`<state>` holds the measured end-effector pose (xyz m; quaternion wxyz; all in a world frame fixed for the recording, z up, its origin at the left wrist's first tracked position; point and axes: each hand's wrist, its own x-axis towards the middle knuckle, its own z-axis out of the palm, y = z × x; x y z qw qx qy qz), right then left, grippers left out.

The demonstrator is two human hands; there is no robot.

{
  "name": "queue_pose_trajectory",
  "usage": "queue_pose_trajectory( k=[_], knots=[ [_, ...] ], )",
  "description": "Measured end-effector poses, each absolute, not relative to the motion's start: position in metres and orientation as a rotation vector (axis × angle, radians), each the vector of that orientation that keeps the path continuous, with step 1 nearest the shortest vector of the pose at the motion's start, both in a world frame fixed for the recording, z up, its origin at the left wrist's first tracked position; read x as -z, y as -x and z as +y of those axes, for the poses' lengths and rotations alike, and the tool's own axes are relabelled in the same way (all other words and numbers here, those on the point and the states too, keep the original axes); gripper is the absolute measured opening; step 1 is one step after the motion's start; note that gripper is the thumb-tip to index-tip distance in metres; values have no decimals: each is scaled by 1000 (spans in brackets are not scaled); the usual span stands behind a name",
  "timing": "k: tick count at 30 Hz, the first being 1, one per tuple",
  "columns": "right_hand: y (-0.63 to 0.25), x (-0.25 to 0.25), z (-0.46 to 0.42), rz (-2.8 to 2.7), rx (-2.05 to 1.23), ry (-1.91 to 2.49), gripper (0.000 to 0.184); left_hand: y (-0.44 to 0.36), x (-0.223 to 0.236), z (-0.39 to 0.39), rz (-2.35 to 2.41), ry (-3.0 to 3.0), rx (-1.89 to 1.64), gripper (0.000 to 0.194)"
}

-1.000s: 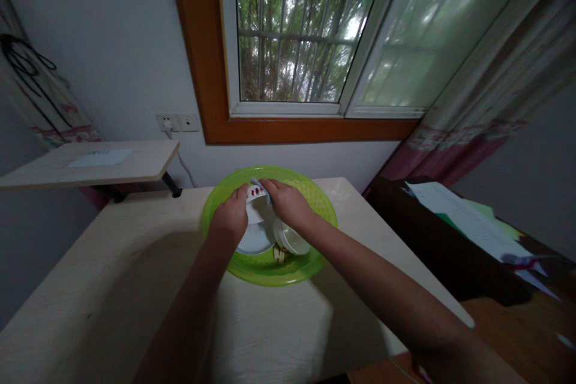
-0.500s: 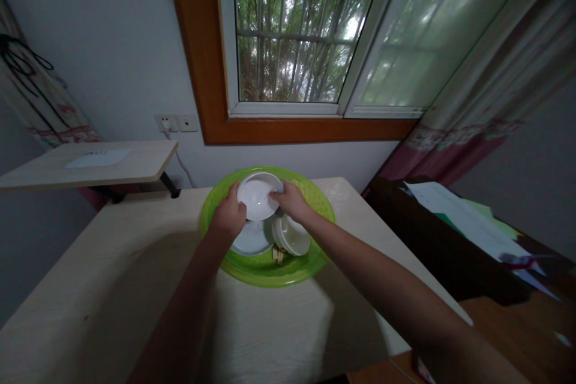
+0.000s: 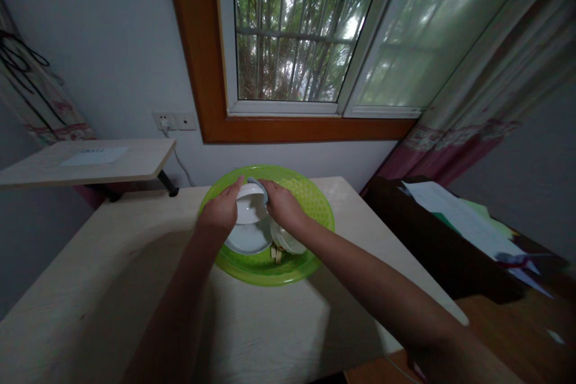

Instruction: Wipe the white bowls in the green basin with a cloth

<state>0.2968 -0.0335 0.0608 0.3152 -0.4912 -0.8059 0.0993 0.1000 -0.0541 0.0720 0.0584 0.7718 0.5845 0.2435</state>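
Note:
A white bowl (image 3: pixel 250 209) is tilted over the green basin, its inside facing me. My left hand (image 3: pixel 220 211) grips the bowl's left side, thumb near the rim. At the bowl's upper right, my right hand (image 3: pixel 282 204) is closed on a thin grey-blue cloth (image 3: pixel 260 186) that lies along the rim; its fingers are partly hidden. Below the bowl, a white plate (image 3: pixel 248 240) rests in the basin. Beside it a pale bowl (image 3: pixel 288 241) leans on its side, partly behind my right wrist. Small tan pieces (image 3: pixel 276 253) lie in front of that bowl.
The round green basin (image 3: pixel 274 279) stands on a pale wooden table (image 3: pixel 270 324) against the wall below a window. A small raised shelf (image 3: pixel 135 162) is at the left. A dark cabinet with papers (image 3: pixel 459 216) stands at the right, beside a curtain (image 3: pixel 432 138).
The bowl has tipped and moved slightly left and down. My right hand has shifted left and up to its upper rim, and more of the grey-blue cloth shows.

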Motion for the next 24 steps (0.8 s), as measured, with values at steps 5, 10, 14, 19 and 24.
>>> queue_pose_trajectory(
  k=[5,10,14,19,24],
  knots=[
    [-304,-55,-16,-1872,-402,1322,45,-102,-77,-51,1904,-2147,-846,59],
    [-308,-51,-9,-1733,-538,1438,36,-108,-77,-52,1931,-2082,-577,48],
    [-307,-50,-13,-1838,-466,1406,39,-109,-73,-52,1944,-2092,-600,51],
    [-305,-55,-23,-2025,-325,1287,57,-111,-74,-56,1973,-2120,-587,53],
    [-301,-62,-37,-2212,-202,1307,60,-116,-77,-61,1975,-2194,-514,56]
  ],
)
